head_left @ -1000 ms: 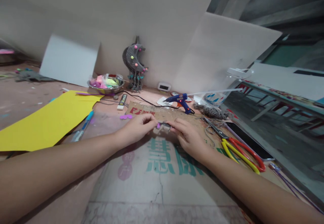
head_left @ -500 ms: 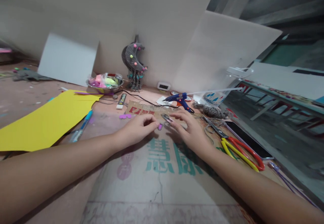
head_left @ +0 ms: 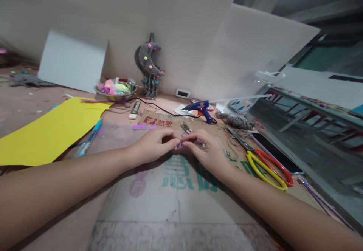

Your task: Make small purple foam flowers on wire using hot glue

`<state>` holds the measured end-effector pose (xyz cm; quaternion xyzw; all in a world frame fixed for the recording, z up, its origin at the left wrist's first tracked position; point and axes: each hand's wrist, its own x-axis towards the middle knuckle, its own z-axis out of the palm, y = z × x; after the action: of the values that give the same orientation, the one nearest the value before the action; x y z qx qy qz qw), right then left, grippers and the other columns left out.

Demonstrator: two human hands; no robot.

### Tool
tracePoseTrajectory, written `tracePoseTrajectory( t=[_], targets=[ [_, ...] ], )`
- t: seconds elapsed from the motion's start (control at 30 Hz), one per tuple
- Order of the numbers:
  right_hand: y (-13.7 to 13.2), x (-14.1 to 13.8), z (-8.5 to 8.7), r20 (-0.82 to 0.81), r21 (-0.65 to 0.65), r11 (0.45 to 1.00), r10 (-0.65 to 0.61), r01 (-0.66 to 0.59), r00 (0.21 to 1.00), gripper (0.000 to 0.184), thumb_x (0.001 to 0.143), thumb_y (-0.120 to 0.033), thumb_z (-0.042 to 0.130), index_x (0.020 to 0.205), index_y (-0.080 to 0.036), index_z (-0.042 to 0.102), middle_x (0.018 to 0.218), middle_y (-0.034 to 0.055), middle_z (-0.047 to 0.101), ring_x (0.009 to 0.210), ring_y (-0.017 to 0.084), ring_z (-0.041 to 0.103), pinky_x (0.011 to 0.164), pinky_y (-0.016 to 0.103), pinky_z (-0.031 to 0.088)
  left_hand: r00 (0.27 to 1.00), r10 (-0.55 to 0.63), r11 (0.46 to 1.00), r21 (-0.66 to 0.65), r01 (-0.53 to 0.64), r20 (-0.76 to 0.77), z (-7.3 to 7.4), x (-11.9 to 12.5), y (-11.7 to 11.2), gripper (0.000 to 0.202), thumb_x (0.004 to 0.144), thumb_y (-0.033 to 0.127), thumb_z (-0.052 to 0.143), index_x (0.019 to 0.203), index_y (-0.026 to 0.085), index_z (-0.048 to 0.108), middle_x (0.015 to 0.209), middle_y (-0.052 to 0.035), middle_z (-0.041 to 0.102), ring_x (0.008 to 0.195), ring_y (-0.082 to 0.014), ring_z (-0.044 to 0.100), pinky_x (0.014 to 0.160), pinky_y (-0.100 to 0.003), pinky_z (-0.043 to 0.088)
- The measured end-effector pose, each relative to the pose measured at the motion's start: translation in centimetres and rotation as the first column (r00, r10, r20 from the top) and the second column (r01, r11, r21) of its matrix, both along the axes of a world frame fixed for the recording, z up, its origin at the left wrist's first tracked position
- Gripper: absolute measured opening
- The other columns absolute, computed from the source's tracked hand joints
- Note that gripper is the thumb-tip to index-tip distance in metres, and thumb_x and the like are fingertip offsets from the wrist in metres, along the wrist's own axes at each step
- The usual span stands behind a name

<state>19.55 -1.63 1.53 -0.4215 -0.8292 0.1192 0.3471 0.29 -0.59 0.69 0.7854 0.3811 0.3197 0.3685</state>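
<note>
My left hand (head_left: 155,144) pinches a tiny purple piece (head_left: 180,144) between thumb and forefinger, above the printed cardboard (head_left: 141,213). My right hand (head_left: 209,151) meets it from the other side, its thumb and forefinger closed on the same piece. Small pointed metal scissors or snips (head_left: 185,127) show just beyond the right fingers. Their handle is partly hidden, and I cannot tell if they lie on the board or are tucked in the hand. Purple cut-out shapes (head_left: 138,127) lie beyond the left hand.
Large red-and-yellow-handled scissors (head_left: 266,168) and a phone (head_left: 276,153) lie right. A blue glue gun (head_left: 200,109), grey yarn (head_left: 235,120) and a bowl (head_left: 116,96) stand behind. Yellow paper (head_left: 53,130) and a blue pen (head_left: 92,137) lie left. A moon ornament (head_left: 149,64) leans against the wall.
My right hand has moved left from the small snips and closed on the purple piece at my left fingertips. A further purple bit now shows beyond the left hand. The view shifted slightly.
</note>
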Motion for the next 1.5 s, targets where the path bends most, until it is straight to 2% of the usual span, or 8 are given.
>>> tracePoseTrajectory(
  t=[0.23, 0.43, 0.53, 0.67, 1.0, 1.17, 1.37, 1.5],
  targets=[
    [0.34, -0.01, 0.03, 0.0, -0.075, 0.996, 0.049, -0.049, 0.999, 0.012, 0.084, -0.024, 0.055, 0.08, -0.02, 0.065, 0.083, 0.0025, 0.068, 0.081, 0.016, 0.061, 0.075, 0.031, 0.047, 1.0, 0.005, 1.0, -0.001, -0.005, 0.011, -0.24, -0.01, 0.07, 0.026, 0.085, 0.034, 0.044, 0.077, 0.017, 0.062, 0.072, -0.0006, 0.063, 0.066, -0.0131, 0.055, 0.059, -0.022, 0.038],
    [0.46, -0.09, 0.14, -0.053, -0.167, 0.985, -0.05, 0.04, 0.997, 0.016, 0.083, -0.027, 0.054, 0.078, -0.017, 0.065, 0.073, 0.0014, 0.066, 0.068, 0.014, 0.059, 0.063, 0.025, 0.045, 0.999, 0.01, 1.0, -0.006, -0.01, 0.043, -0.36, 0.0, 0.42, 0.031, 0.086, 0.04, 0.043, 0.079, 0.017, 0.063, 0.073, -0.0001, 0.063, 0.067, -0.0128, 0.055, 0.06, -0.022, 0.039],
    [0.44, -0.17, 0.25, -0.075, -0.196, 0.98, -0.056, 0.04, 0.996, 0.016, 0.083, -0.027, 0.053, 0.078, -0.017, 0.064, 0.07, 0.0007, 0.065, 0.064, 0.013, 0.058, 0.059, 0.024, 0.044, 0.997, 0.056, 0.998, -0.038, -0.054, 0.051, -0.13, 0.06, 0.22, 0.027, 0.084, 0.039, 0.046, 0.084, 0.018, 0.063, 0.076, -0.0003, 0.064, 0.07, -0.0134, 0.055, 0.061, -0.023, 0.039],
    [0.36, -0.25, 0.33, -0.076, -0.206, 0.978, -0.04, 0.024, 0.996, 0.016, 0.083, -0.027, 0.053, 0.077, -0.017, 0.064, 0.07, 0.0004, 0.065, 0.063, 0.012, 0.057, 0.058, 0.023, 0.044, 0.996, 0.09, 0.995, -0.041, -0.089, 0.027, 0.06, 0.1, 0.0, 0.024, 0.082, 0.036, 0.048, 0.08, 0.017, 0.063, 0.075, -0.0007, 0.063, 0.068, -0.0136, 0.054, 0.061, -0.023, 0.039],
    [0.27, -0.34, 0.41, -0.09, -0.24, 0.971, -0.028, 0.006, 0.996, 0.014, 0.083, -0.025, 0.054, 0.077, -0.017, 0.064, 0.071, 0.0003, 0.066, 0.065, 0.012, 0.059, 0.06, 0.023, 0.045, 0.99, 0.082, 0.995, -0.074, -0.073, 0.114, -0.36, 0.09, 0.19, 0.026, 0.084, 0.039, 0.047, 0.084, 0.017, 0.062, 0.077, -0.0017, 0.065, 0.065, -0.0118, 0.056, 0.058, -0.022, 0.04],
    [0.24, -0.28, 0.29, -0.069, -0.213, 0.977, 0.001, -0.016, 0.998, 0.012, 0.082, -0.025, 0.056, 0.077, -0.018, 0.065, 0.077, 0.0007, 0.067, 0.072, 0.013, 0.06, 0.067, 0.024, 0.045, 0.995, 0.073, 0.996, -0.054, -0.069, 0.072, -0.31, -0.02, 0.17, 0.021, 0.081, 0.035, 0.05, 0.078, 0.017, 0.061, 0.073, -0.0007, 0.063, 0.064, -0.0117, 0.055, 0.056, -0.021, 0.039],
    [0.4, -0.02, -0.12, -0.145, -0.338, 0.941, -0.025, -0.026, 0.989, 0.026, 0.088, -0.033, 0.047, 0.079, -0.016, 0.064, 0.069, 0.0005, 0.063, 0.064, 0.012, 0.058, 0.059, 0.023, 0.043, 0.992, 0.09, 0.996, -0.03, -0.088, 0.085, -0.51, 0.13, 0.19, 0.021, 0.082, 0.033, 0.048, 0.074, 0.017, 0.058, 0.064, 0.0015, 0.06, 0.055, -0.0096, 0.049, 0.053, -0.021, 0.036],
    [0.43, -0.07, -0.05, -0.126, -0.296, 0.954, -0.003, -0.035, 0.992, 0.017, 0.083, -0.03, 0.055, 0.08, -0.017, 0.066, 0.075, 0.0009, 0.066, 0.069, 0.013, 0.059, 0.064, 0.023, 0.045, 0.993, 0.084, 0.996, -0.039, -0.081, 0.08, -0.49, 0.08, 0.21, 0.021, 0.082, 0.033, 0.048, 0.074, 0.017, 0.059, 0.065, 0.0013, 0.06, 0.056, -0.0097, 0.05, 0.053, -0.021, 0.036]
  ],
)
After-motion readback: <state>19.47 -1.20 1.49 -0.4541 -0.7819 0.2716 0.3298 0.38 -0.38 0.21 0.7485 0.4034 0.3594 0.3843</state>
